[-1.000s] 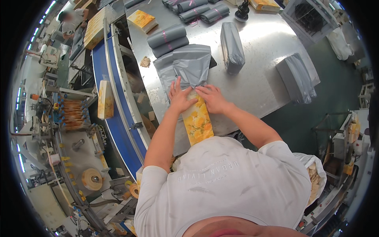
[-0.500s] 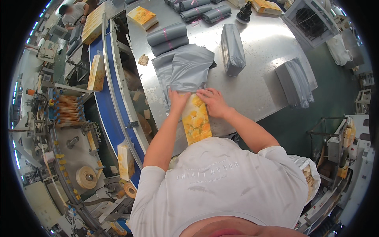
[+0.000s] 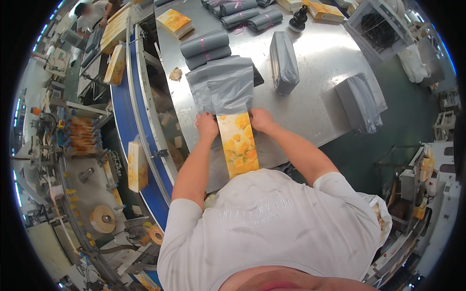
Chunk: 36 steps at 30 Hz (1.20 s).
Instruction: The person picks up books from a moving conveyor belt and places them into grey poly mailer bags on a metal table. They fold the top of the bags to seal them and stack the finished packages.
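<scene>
A long pack with yellow floral print (image 3: 239, 145) lies between my forearms, its near end against my shirt. Its far end is inside the mouth of a grey plastic bag (image 3: 230, 85) spread on the metal table. My left hand (image 3: 207, 125) is closed at the left edge of the bag's mouth, beside the pack. On the opposite edge my right hand (image 3: 262, 120) grips the bag, fingers curled under and partly hidden. Beneath the bag lie more flat grey bags, and a dark flat object (image 3: 258, 75) shows at its right.
Rolled grey bag bundles (image 3: 206, 42) lie beyond the bag. Two grey-wrapped packs (image 3: 284, 63) (image 3: 358, 103) stand to the right. A black gourd-shaped object (image 3: 298, 22) sits farther back. At left, a blue conveyor (image 3: 127, 104) carries floral packs (image 3: 138, 167); a person (image 3: 92, 19) works beyond.
My hands have moved from the top of the pack out to the two sides of the bag's mouth. The bag now lies flatter over the pack's far end. Conveyor packs have shifted away from me.
</scene>
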Motion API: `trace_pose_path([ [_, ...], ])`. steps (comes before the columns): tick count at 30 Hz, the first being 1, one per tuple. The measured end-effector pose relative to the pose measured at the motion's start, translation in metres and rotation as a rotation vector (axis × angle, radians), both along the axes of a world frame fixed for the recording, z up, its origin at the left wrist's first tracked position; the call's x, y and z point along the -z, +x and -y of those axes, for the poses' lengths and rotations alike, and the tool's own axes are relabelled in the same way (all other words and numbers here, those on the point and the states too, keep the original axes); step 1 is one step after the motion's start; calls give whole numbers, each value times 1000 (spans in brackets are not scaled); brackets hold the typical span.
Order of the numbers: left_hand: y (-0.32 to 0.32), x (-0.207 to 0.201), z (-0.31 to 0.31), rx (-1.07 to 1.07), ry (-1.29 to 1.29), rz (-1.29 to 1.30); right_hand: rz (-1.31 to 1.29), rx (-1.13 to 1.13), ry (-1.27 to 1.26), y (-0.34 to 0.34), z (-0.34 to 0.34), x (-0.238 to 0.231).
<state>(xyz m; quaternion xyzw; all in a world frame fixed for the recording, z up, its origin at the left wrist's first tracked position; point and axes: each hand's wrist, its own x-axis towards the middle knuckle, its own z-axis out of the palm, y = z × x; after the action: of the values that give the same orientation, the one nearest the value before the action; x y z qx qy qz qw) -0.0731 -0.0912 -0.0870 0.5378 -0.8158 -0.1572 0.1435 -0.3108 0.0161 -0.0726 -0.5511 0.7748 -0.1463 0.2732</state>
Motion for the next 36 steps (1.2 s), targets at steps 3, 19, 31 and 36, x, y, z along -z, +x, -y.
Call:
trace_pose_path([
  [3, 4, 8, -5, 150, 13, 111, -65, -70, 26, -9, -18, 4],
  [19, 102, 35, -163, 51, 524, -279, -160, -560, 370, 35, -105, -61],
  [31, 101, 17, -199, -126, 493, -616, 182, -569, -267, 135, -80, -20],
  [36, 105, 16, -192, -2, 341, -600, 280, -560, -281, 142, -88, -14],
])
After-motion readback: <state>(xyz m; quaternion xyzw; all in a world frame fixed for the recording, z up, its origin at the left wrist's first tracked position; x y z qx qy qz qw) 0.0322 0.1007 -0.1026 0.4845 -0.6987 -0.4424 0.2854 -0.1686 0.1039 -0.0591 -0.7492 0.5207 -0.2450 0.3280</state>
